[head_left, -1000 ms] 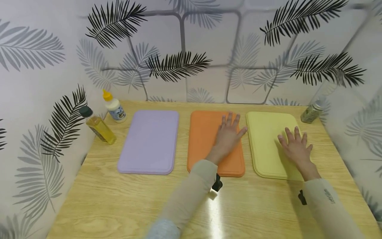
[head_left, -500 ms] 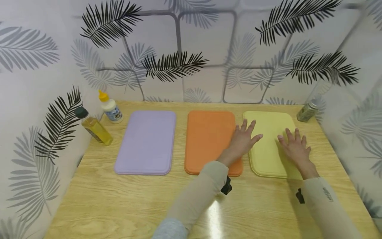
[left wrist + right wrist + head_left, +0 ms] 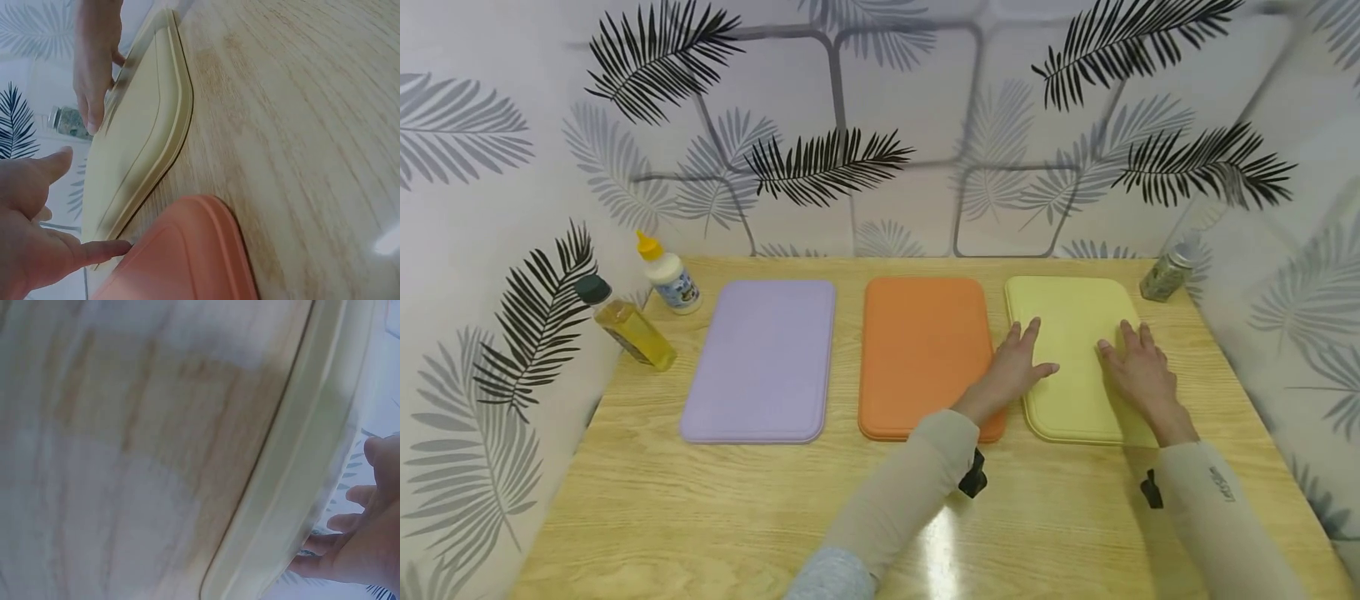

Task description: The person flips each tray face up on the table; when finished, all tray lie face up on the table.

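Three flat rectangular boards with rounded corners lie side by side: purple (image 3: 760,358), orange (image 3: 925,350) and yellow (image 3: 1063,400). My left hand (image 3: 1011,367) hovers across the gap between orange and yellow, its fingers spread at the yellow board's left edge. In the left wrist view, one finger of that left hand (image 3: 44,244) points down by the gap, close to the orange board (image 3: 181,269). Over the right part of the yellow board is my right hand (image 3: 1142,379), fingers loosely bent towards its right side. The right wrist view shows the right hand (image 3: 369,544) beyond the yellow board's rim (image 3: 281,469).
A bottle of yellow liquid with a dark cap (image 3: 634,329) and a white bottle with a yellow nozzle (image 3: 670,279) stand at the back left. At the back right is a small jar of green contents (image 3: 1167,275). Leaf-patterned walls (image 3: 910,100) border the wooden table (image 3: 737,517).
My left hand has moved right from over the orange board to the yellow board's left edge. The right hand stays over the yellow board, its fingers a little more bent.
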Demonstrator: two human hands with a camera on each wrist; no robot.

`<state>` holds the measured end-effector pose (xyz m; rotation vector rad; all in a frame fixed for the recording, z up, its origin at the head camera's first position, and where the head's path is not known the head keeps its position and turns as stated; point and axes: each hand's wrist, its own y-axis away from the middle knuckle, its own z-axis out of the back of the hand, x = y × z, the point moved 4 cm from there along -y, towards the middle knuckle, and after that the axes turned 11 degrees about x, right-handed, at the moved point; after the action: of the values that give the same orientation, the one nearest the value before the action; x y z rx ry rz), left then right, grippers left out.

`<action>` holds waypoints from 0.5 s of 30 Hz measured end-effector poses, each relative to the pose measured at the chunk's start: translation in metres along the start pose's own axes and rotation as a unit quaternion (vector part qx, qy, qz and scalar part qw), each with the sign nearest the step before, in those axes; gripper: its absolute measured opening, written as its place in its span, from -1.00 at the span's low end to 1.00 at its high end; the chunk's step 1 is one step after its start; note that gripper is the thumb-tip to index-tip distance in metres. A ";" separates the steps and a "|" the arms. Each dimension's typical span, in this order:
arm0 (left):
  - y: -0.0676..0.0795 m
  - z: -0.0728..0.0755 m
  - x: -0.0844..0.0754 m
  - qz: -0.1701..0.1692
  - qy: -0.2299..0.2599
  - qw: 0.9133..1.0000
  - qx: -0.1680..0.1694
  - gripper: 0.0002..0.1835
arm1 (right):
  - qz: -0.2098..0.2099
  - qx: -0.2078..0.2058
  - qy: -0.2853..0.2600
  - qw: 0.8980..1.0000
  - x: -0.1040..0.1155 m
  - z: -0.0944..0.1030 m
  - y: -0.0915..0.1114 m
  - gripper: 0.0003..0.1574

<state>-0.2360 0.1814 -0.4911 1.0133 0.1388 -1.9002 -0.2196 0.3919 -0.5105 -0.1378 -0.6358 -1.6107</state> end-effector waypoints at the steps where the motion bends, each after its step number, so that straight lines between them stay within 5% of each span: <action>1: 0.000 -0.001 -0.001 0.006 0.000 1.000 0.001 -0.11 | -0.002 -0.005 0.004 1.000 -0.001 0.001 -0.001 -0.03; 7: 0.001 -0.008 -0.004 0.044 0.005 0.999 0.015 0.00 | -0.015 0.000 0.010 1.000 -0.003 0.003 -0.002 -0.01; 15: -0.003 -0.012 -0.008 0.040 0.026 0.999 0.004 0.05 | -0.017 0.019 0.004 1.000 -0.001 0.007 -0.001 -0.02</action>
<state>-0.2299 0.1940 -0.4944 1.0585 0.1176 -1.8044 -0.2225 0.3964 -0.5053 -0.0937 -0.6654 -1.6302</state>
